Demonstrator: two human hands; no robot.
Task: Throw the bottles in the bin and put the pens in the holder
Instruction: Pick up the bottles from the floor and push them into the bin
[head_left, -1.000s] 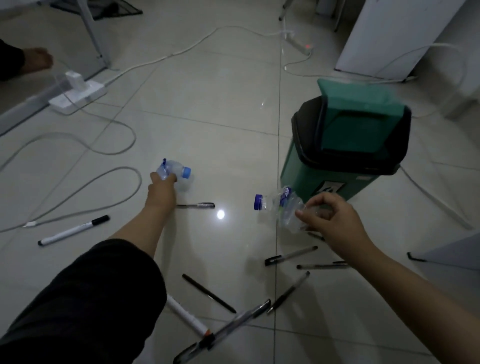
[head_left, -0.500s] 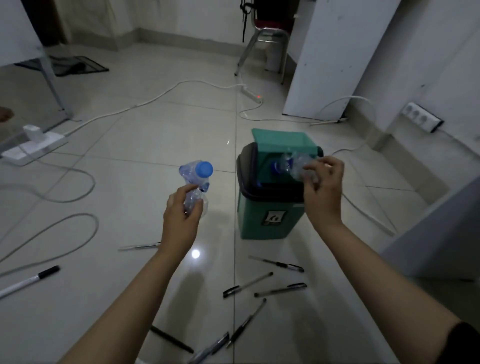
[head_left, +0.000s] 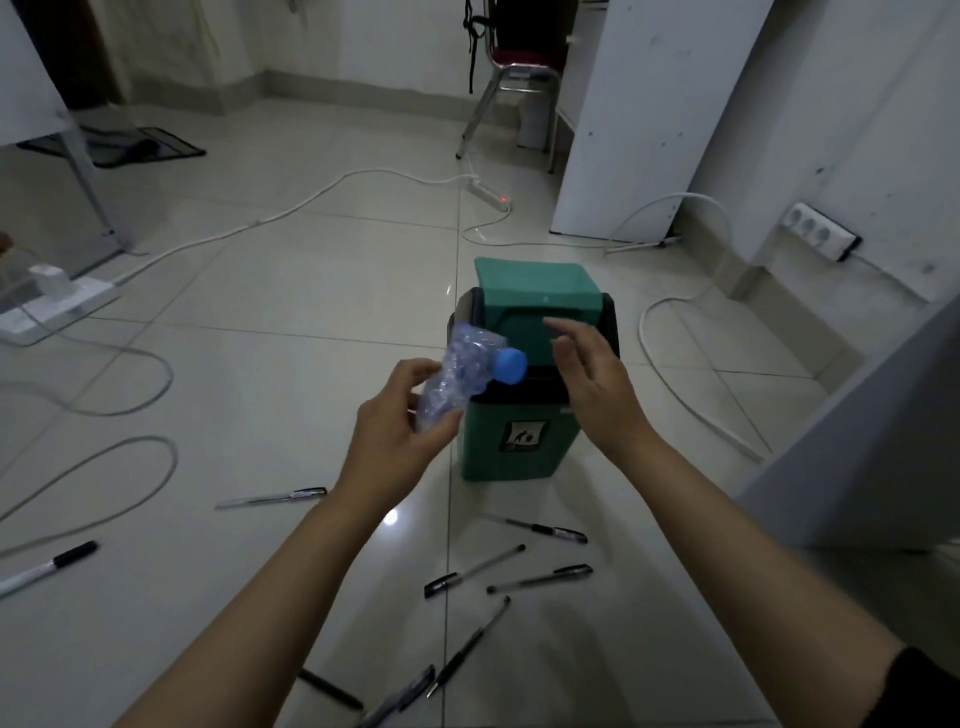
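1. The left hand (head_left: 395, 441) has its fingers (head_left: 441, 423) and thumb wrapped round the lower part of a crushed clear bottle (head_left: 460, 374), which tilts up and to the right with its blue cap (head_left: 509, 365) pointing at the bin.
2. The right hand (head_left: 597, 384) holds nothing; its fingers (head_left: 563, 332) are loosely spread and flat, hovering over the front of the bin's lid, and whether they touch it cannot be told.
3. The bin (head_left: 519, 441) is green with a dark collar and a green swing lid (head_left: 535, 291). It stands on the floor just beyond both hands, and the bottle's cap is just beside its opening.
4. Progress, as I judge it: this bottle is about to go in but is not in yet. No other bottle lies in view, and the bin's inside is hidden, so what it holds cannot be told.
5. The pens are all left to do. One lies to the left (head_left: 272, 498), several lie in front of the bin (head_left: 535, 529) (head_left: 472, 570) (head_left: 540, 578), more are near the bottom edge (head_left: 467, 647), and a marker (head_left: 49, 566) is far left.
6. No pen holder can be seen.
7. The floor (head_left: 291, 291) is pale glossy tile, crossed by white cables (head_left: 311, 200) and power strips (head_left: 488, 195).
8. Further out are a chair (head_left: 514, 78), white panels, and wall sockets (head_left: 821, 238) on the right; the room is dim.
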